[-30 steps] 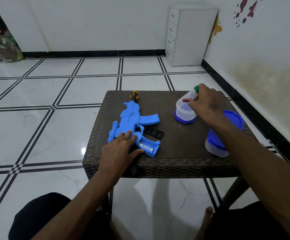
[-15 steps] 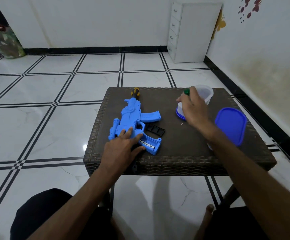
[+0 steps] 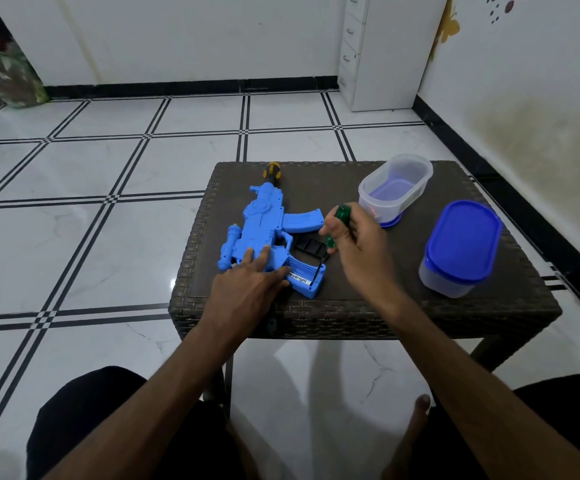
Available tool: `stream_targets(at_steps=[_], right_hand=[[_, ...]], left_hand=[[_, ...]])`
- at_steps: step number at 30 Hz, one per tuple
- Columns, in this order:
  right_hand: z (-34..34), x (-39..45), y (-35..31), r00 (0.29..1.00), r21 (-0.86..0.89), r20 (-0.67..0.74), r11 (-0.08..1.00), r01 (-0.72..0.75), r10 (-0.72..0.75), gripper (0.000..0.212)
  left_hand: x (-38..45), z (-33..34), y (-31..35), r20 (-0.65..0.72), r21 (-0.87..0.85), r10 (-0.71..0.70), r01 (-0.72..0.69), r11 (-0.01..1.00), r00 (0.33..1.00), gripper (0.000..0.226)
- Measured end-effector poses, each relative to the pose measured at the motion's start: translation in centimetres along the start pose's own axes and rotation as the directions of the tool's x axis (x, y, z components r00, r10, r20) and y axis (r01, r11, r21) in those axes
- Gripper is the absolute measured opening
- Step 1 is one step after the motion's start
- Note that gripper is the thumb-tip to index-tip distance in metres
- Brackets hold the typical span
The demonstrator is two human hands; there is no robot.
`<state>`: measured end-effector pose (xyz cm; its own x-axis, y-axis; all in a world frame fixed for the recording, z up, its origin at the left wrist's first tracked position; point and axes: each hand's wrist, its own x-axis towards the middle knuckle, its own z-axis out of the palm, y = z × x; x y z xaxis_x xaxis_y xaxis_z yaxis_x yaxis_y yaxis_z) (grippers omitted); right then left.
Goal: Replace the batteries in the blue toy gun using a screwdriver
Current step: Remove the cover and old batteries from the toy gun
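The blue toy gun (image 3: 264,233) lies flat on the dark woven table (image 3: 403,306), toward the table's left side, with its barrel pointing to the far edge and its stock at the near edge. A yellow-and-black tip (image 3: 272,170) sticks out beyond the gun's muzzle. The battery compartment in the stock (image 3: 307,277) is uncovered, and a battery with a white label (image 3: 297,278) sits inside it. A black cover plate (image 3: 308,244) lies on the table just right of the gun's grip, below the curved magazine.

The left hand (image 3: 247,289) rests flat on the gun's rear body with fingers straight, pressing it to the table. The right hand (image 3: 354,244) curls round a green-handled screwdriver (image 3: 337,226), held tilted, its thin black shaft running down and to the left so the tip reaches into the stock's open compartment beside the battery.

Right of the gun, at the table's far side, stands 1 open clear container (image 3: 396,187) on a blue lid. Nearer and further right stands 1 closed container with a blue lid (image 3: 461,244). The 2 containers are apart from each other.
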<state>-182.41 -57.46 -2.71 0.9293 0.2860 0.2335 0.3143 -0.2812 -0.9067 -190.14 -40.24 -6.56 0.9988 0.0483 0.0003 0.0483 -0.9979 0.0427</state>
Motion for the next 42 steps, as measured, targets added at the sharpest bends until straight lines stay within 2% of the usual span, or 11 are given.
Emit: stream_targets(at_steps=[8, 11, 18, 36, 42], right_hand=[[1.7, -0.1, 0.7, 0.998, -0.119, 0.032, 0.991, 0.064, -0.061, 0.015], [1.7, -0.6, 1.1, 0.999, -0.040, 0.015, 0.998, 0.042, -0.041, 0.007], [2.0, -1.6, 1.0, 0.999, 0.064, -0.039, 0.997, 0.041, -0.038, 0.010], [1.8, -1.6, 0.4, 0.995, 0.003, 0.053, 0.996, 0.089, -0.089, 0.015], [1.5, -1.5, 0.5, 0.995, 0.051, -0.021, 0.994, 0.096, -0.095, 0.015]], left_hand=[[0.1, 0.1, 0.1, 0.010, 0.024, -0.007, 0.006, 1.000, 1.000, 0.041], [0.1, 0.0, 0.3, 0.013, 0.028, -0.012, 0.012, 1.000, 1.000, 0.042], [0.2, -0.1, 0.3, 0.026, 0.051, -0.021, 0.020, 0.998, 0.999, 0.042], [0.4, 0.1, 0.4, 0.018, 0.080, -0.013, 0.012, 0.997, 1.000, 0.043], [0.3, 0.0, 0.5, 0.021, 0.086, -0.023, 0.021, 0.996, 1.000, 0.042]])
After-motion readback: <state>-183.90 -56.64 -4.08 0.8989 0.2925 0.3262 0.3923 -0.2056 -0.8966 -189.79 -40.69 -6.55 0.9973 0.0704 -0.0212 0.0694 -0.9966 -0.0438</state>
